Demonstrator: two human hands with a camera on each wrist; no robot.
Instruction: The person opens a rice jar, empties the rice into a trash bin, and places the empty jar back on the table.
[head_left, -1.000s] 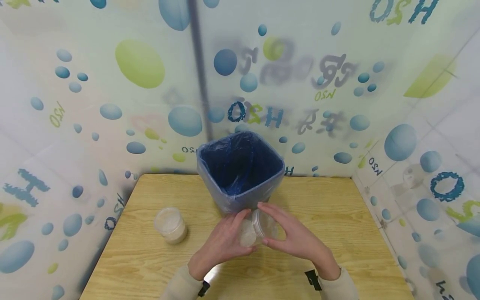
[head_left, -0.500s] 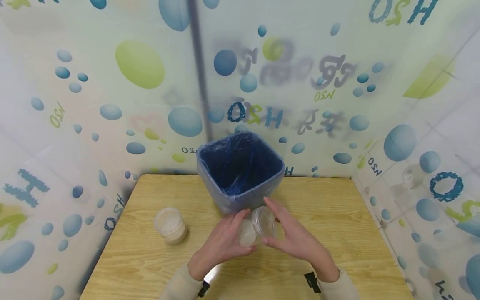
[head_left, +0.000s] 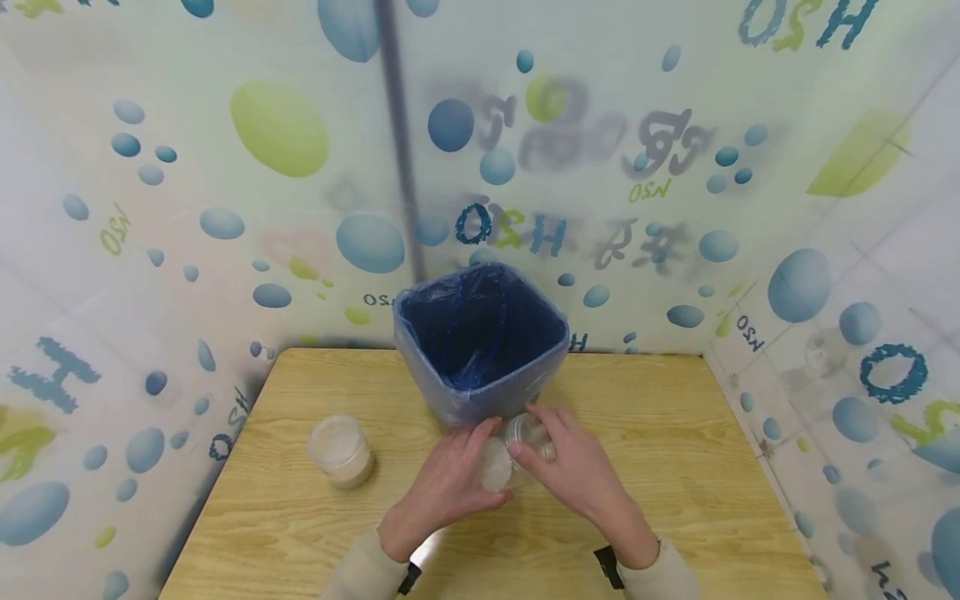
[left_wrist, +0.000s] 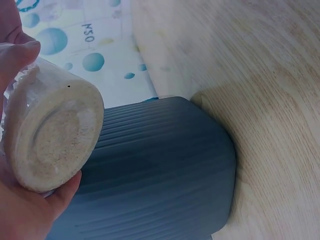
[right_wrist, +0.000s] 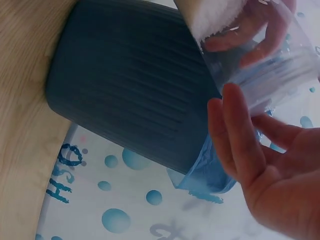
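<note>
A wooden table (head_left: 637, 400) fills the lower part of the frame, and a blue bin (head_left: 427, 367) lined with a bag stands on it at centre. Just in front of the bin, the left hand (head_left: 442, 479) and right hand (head_left: 577, 462) meet at lower centre on a tilted clear jar (head_left: 495, 465), while a second jar (head_left: 341, 450) stands at lower left. The left is clamped round the body and the right's thumb and fingers bend round the lid (head_left: 529, 429), how firmly I cannot tell; the step looks like turning it, calling for a steady left hand and a level twist.
</note>
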